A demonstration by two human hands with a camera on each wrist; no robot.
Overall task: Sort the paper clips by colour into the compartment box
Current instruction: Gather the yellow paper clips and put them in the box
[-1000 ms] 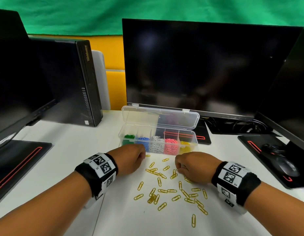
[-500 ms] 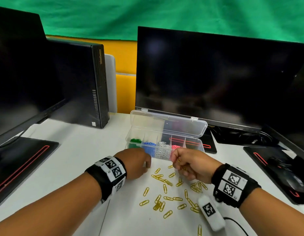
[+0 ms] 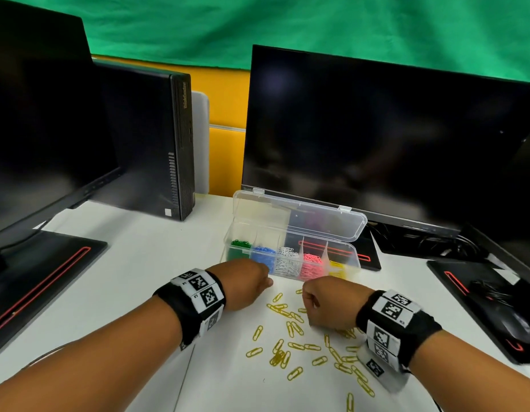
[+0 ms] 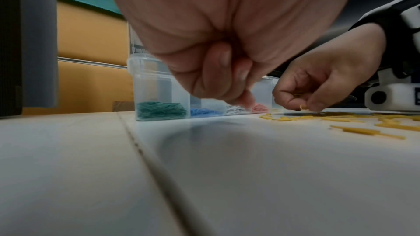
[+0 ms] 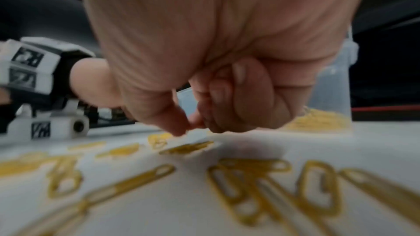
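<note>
A clear plastic compartment box (image 3: 293,260) sits open at the centre of the head view on a white desk (image 3: 139,263), its lid tilted back against the base of a dark monitor (image 3: 391,138). Its five compartments run left to right: green, blue, white, pink, and a small amount of yellow at the right end. Those four colours look fully sorted, since only yellow paper clips (image 3: 290,346) are left loose, scattered in the lower centre of the frame just in front of the box. So the task seems well advanced, with a few dozen yellow clips to go. The left hand (image 3: 246,282) sits at the left of the pile, touching or nearly touching the box front, fingers curled under; whether it holds anything cannot be told. The right hand (image 4: 318,85) hovers low over the pile, fingers curled, thumb and forefinger pinching one yellow clip, with what may be more tucked in the palm. Room is tight behind: the monitor stands just beyond the box, a computer tower (image 3: 157,144) at upper left, black mats (image 3: 41,281) at both side edges. The open working room is the white strip between box and lower edge; the yellow compartment lies a short reach up and right.
</note>
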